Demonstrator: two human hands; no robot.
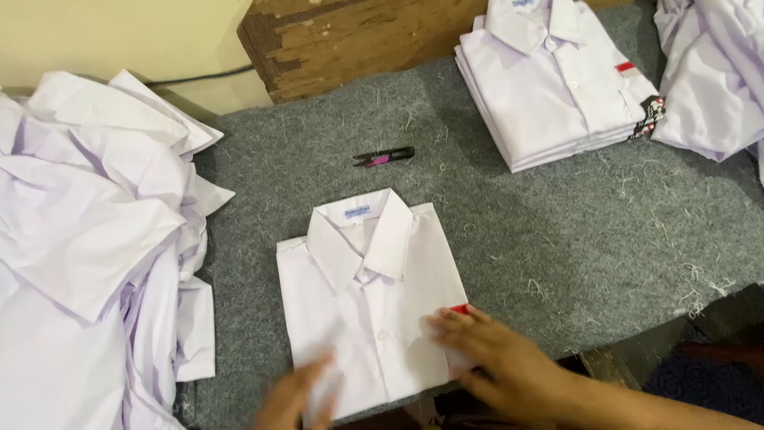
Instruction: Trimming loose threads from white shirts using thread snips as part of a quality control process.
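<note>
While folded white shirt [370, 299] lies flat at centre of frame on grey felt worktop [573, 231], collar up, both hands press on lower part. Right hand [497, 354] open, fingers spread flat on shirt's lower right corner beside small red tag [459, 309], likely to keep fold down. Left hand [298, 394] blurred at lower edge, looks open on cloth, grip not sure. Loose unfolded shirts [87, 247] heaped at left; neat folded stack [557, 80] upper right, kept apart from heap. Thread snips [383, 157] above shirt, within reach.
</note>
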